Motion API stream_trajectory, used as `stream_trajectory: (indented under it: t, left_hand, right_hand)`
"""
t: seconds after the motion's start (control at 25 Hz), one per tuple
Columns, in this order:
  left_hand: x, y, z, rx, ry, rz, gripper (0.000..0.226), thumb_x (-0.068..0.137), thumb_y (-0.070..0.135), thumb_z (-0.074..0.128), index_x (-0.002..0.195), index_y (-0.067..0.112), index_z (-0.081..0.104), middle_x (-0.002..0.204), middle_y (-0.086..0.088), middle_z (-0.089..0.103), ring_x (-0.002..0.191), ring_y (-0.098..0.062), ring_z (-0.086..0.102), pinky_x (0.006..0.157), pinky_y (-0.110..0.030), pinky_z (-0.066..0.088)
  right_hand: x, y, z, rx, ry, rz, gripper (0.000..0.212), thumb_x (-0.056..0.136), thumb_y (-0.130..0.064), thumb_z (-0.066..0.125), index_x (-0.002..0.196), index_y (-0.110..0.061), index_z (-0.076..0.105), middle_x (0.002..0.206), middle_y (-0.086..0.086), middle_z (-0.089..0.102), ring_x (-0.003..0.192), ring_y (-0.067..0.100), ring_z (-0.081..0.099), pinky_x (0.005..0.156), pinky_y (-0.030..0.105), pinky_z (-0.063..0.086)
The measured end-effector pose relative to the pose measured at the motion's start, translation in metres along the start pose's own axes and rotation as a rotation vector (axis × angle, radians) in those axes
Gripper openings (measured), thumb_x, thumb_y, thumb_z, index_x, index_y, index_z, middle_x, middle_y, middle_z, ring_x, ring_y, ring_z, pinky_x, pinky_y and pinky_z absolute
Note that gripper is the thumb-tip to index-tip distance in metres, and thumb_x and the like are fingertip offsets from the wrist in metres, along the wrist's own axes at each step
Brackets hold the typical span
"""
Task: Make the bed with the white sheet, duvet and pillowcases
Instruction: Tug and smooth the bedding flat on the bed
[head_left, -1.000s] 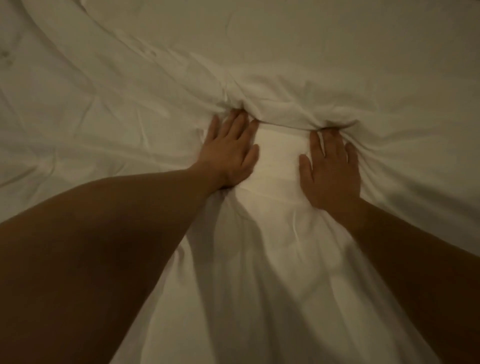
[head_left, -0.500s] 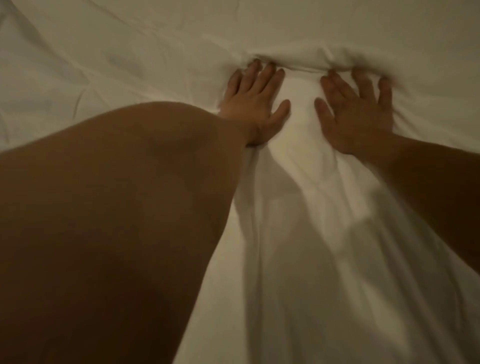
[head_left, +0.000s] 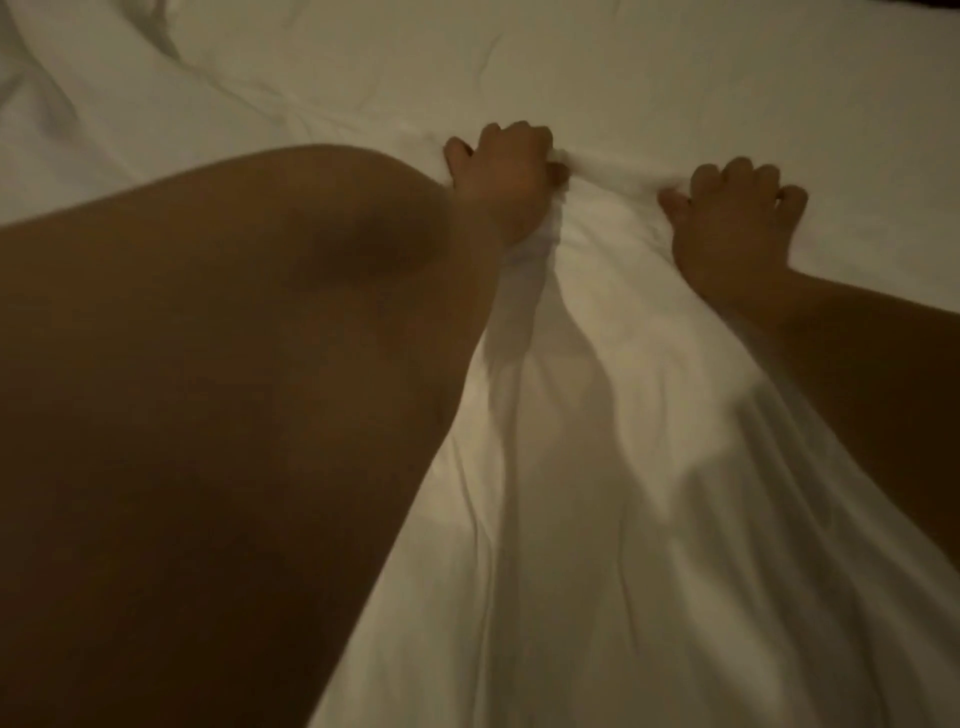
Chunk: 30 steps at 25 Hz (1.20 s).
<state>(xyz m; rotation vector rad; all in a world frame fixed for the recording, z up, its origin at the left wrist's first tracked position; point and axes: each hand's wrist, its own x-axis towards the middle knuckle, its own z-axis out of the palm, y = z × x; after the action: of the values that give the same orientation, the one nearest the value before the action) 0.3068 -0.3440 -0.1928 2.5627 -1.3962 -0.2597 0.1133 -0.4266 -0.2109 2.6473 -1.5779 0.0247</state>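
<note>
- I see my left hand (head_left: 503, 179) far out over the bed, its fingers curled down into a bunched ridge of white sheet (head_left: 613, 171); its grip is closed on that cloth, thumb out to the left.
- My right hand (head_left: 732, 228) sits just right of it, a little nearer to me, knuckles up and fingers bent, clutching the same ridge; its grip is also tight on the fabric.
- The ridge runs left to right between the two hands and touches both; the short stretch between them is puckered.
- From the hands the sheet falls toward me in long folds, filling the near middle and right of the view, with a deep crease below the left hand's heel.
- My left forearm (head_left: 208, 415) crosses the near left and hides whatever lies under it; my right forearm (head_left: 883, 364) comes in from the right edge.
- Beyond the hands lies flatter white bedding (head_left: 675, 67) with faint wrinkles; I cannot tell if it is the same sheet or another layer.
- At the far left the cloth is rumpled into soft mounds (head_left: 47, 104).
- The light is dim and the hands are slightly blurred, so the fingertips buried in the cloth are not visible.
</note>
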Motion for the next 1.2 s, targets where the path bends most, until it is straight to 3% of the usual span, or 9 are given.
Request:
stream_trajectory:
  t: [0.08,0.24,0.4,0.56,0.68,0.92,1.04,1.12,1.2]
  left_hand:
    - [0.007,0.007,-0.013,-0.077,0.1,0.047,0.018,0.097,0.035,0.046,0.096,0.031,0.063,0.104,0.009,0.06,0.109,-0.017,0.051,0.086,-0.038,0.022]
    - [0.047,0.028,-0.048,-0.137,0.019,0.11,0.023,0.099,0.039,0.052,0.08,0.027,0.058,0.094,0.008,0.057,0.105,-0.018,0.056,0.092,-0.034,0.027]
    - [0.058,0.022,-0.025,-0.076,-0.161,0.032,0.041,0.099,0.054,0.049,0.108,0.018,0.065,0.117,-0.003,0.06,0.117,-0.023,0.052,0.086,-0.03,0.03]
    - [0.015,-0.018,0.039,0.121,0.128,0.0,0.06,0.095,0.068,0.037,0.121,0.019,0.058,0.127,-0.003,0.054,0.119,-0.027,0.045,0.095,-0.038,0.031]
    - [0.016,-0.023,0.051,0.148,0.157,0.025,0.063,0.092,0.071,0.034,0.125,0.021,0.055,0.13,0.0,0.052,0.12,-0.024,0.045,0.096,-0.035,0.028]
    - [-0.006,-0.008,0.034,-0.05,0.207,0.109,0.065,0.089,0.05,0.05,0.146,0.019,0.045,0.152,0.001,0.042,0.14,-0.022,0.036,0.111,-0.034,0.024]
    - [-0.034,0.0,0.031,-0.038,0.091,0.309,0.061,0.091,0.042,0.047,0.149,0.021,0.045,0.158,-0.001,0.037,0.146,-0.025,0.031,0.113,-0.036,0.025]
    - [-0.053,-0.003,0.03,-0.006,0.012,0.255,0.059,0.098,0.042,0.039,0.153,0.023,0.038,0.163,0.0,0.029,0.151,-0.025,0.02,0.118,-0.04,0.019]
    - [-0.076,-0.007,0.026,-0.003,-0.049,0.236,0.056,0.102,0.041,0.033,0.156,0.024,0.032,0.165,0.0,0.024,0.153,-0.027,0.014,0.12,-0.044,0.014]
  right_hand:
    - [0.009,0.003,-0.008,0.009,0.081,0.011,0.045,0.107,-0.036,0.033,0.114,0.001,0.057,0.11,0.026,0.057,0.108,0.042,0.05,0.1,0.055,0.033]
    - [0.049,0.03,-0.056,0.029,-0.051,-0.039,0.046,0.108,-0.037,0.028,0.133,-0.008,0.053,0.127,0.026,0.055,0.123,0.045,0.044,0.108,0.059,0.023]
    - [0.052,0.03,-0.03,0.089,-0.126,0.037,0.06,0.106,-0.048,0.021,0.129,-0.002,0.053,0.129,0.028,0.052,0.126,0.044,0.041,0.109,0.058,0.023]
    - [0.015,0.017,0.033,0.028,0.017,0.008,0.061,0.103,-0.049,0.018,0.121,0.001,0.047,0.121,0.03,0.05,0.112,0.044,0.047,0.102,0.055,0.032]
    - [0.018,0.018,0.044,0.087,-0.009,0.01,0.062,0.102,-0.048,0.021,0.136,-0.001,0.043,0.139,0.03,0.043,0.129,0.045,0.04,0.11,0.057,0.026]
    - [0.025,0.013,0.04,0.137,-0.245,0.091,0.071,0.103,-0.054,0.016,0.16,-0.013,0.005,0.166,0.018,0.007,0.153,0.039,0.002,0.12,0.06,-0.006]
    - [0.002,-0.006,0.027,0.296,-0.312,0.106,0.083,0.098,-0.06,0.023,0.16,-0.008,0.004,0.166,0.018,0.002,0.153,0.039,-0.001,0.12,0.061,-0.002]
    - [-0.038,-0.027,0.022,0.315,-0.303,0.047,0.09,0.09,-0.064,0.015,0.16,-0.008,0.003,0.166,0.019,0.0,0.153,0.036,0.0,0.12,0.058,-0.001]
    - [-0.074,-0.037,0.01,0.304,-0.427,-0.011,0.074,0.1,-0.056,0.011,0.16,-0.015,-0.002,0.167,0.013,-0.005,0.154,0.03,-0.004,0.122,0.054,-0.001]
